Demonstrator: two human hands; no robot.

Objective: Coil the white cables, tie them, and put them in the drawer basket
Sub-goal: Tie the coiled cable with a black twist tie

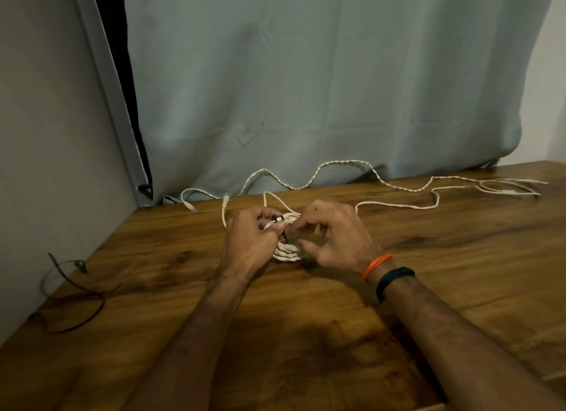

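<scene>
A coiled white cable (286, 253) sits on the wooden table (306, 334) between my two hands. My left hand (249, 237) grips the coil's upper left side, where a thin dark tie (278, 219) wraps the strands. My right hand (333, 236) pinches at the coil from the right with thumb and fingers; its fingertips hide what they pinch. A long braided white cable (340, 164) trails loose along the table's back edge to the right. Another thin white cable (398, 204) runs off toward the right end.
Several thin dark ties (73, 291) lie looped at the table's left edge by the wall. A white plug end (191, 208) lies at the back left. A pale curtain (306, 89) hangs behind the table. No drawer basket is in view.
</scene>
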